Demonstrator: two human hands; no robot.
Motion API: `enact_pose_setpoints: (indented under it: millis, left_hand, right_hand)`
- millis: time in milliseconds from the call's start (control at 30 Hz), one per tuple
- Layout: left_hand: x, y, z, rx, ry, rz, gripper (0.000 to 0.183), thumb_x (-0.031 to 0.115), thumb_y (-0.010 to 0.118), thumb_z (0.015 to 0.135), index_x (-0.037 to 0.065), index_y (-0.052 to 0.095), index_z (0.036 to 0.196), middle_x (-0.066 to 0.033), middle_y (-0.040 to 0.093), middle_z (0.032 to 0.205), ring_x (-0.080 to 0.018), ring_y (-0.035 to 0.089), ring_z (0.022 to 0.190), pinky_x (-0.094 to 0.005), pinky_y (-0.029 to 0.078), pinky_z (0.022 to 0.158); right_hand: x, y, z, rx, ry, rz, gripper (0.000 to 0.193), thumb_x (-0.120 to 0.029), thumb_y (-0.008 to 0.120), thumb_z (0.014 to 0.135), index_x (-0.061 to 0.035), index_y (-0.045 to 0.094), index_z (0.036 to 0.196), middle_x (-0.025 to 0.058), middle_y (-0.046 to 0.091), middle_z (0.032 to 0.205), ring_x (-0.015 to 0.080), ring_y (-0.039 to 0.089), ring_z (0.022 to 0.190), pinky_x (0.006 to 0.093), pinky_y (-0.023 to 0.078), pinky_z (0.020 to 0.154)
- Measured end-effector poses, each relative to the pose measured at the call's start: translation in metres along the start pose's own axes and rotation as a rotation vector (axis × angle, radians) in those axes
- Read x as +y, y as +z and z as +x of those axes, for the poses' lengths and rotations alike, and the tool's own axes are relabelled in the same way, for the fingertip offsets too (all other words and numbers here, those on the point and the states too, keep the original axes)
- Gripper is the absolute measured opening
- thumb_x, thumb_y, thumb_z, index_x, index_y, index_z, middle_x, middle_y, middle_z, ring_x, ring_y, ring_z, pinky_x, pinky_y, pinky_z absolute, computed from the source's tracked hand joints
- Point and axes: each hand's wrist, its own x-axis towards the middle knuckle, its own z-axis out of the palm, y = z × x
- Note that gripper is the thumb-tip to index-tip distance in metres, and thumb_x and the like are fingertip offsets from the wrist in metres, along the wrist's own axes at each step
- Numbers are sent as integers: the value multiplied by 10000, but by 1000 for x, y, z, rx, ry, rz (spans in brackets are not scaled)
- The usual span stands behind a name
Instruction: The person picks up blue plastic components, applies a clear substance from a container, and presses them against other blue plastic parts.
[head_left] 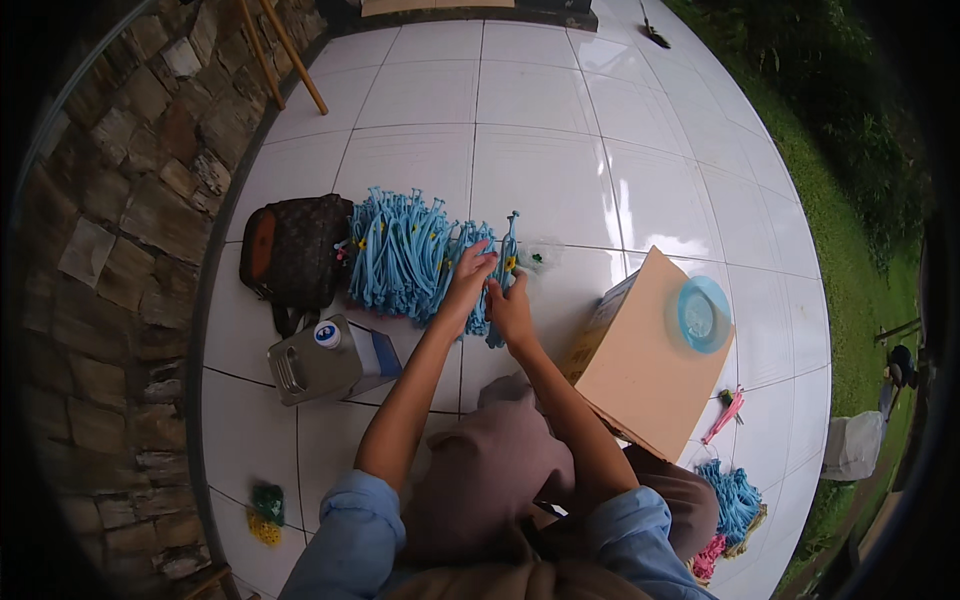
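At the right end of a row of blue bundles (400, 255), beside the left hand (468, 283) and right hand (511, 312), was a slim blue bundle (511, 236) — probably light, soft and bendy, best taken mid-length. The fingers curled close; whether they gripped it, I could not tell. Glossy white floor tiles (540, 165) ran between stone wall (130, 240) and grass (850, 270).

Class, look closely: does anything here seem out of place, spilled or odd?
The blue bowl sits at the edge of the cardboard box, its rim seeming to overhang. A pink bundle lies alone on the tiles, apart from the blue pile nearby. No spill is evident.
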Motion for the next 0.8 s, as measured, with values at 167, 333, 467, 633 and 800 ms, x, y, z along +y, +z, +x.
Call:
enact_pose_setpoints:
  millis: [167,333,467,633,800]
  left_hand:
    - [-85,-23,-22,71,-223,-1,433,295,442,945,89,405,1324,-66,474,1250,-157,467,1114,-305,363,946]
    - [-96,-28,11,370,3,-81,384,180,475,936,-16,461,1265,-46,572,1104,-78,515,907,-216,407,811]
    - [-95,-45,45,458,213,454,387,129,482,914,7,448,1279,-100,532,1162,-192,497,1022,-302,384,887]
    - [-109,-41,39,319,393,901,447,166,464,916,67,375,1343,-153,335,1393,-305,326,1279,-385,270,1036]
    - [-123,-56,39,209,396,648,536,68,462,884,85,292,1393,-161,276,1434,-306,248,1333,-361,220,1073]
  right_hand:
    - [53,24,-2,-11,76,-114,493,-105,413,900,61,182,1303,298,587,949,403,609,855,413,469,717]
    - [56,32,25,-106,-187,-105,520,-84,442,886,65,236,1339,302,421,1243,391,478,1109,408,395,893]
    - [63,35,47,77,-417,-369,541,-29,481,852,79,262,1335,288,364,1284,393,370,1177,430,325,966]
    - [97,26,38,245,-219,-320,560,0,463,845,98,226,1343,292,305,1343,417,317,1238,435,267,1024]
    - [111,53,24,-97,-219,-272,579,18,410,849,91,156,1365,309,221,1394,422,187,1321,441,202,1072]
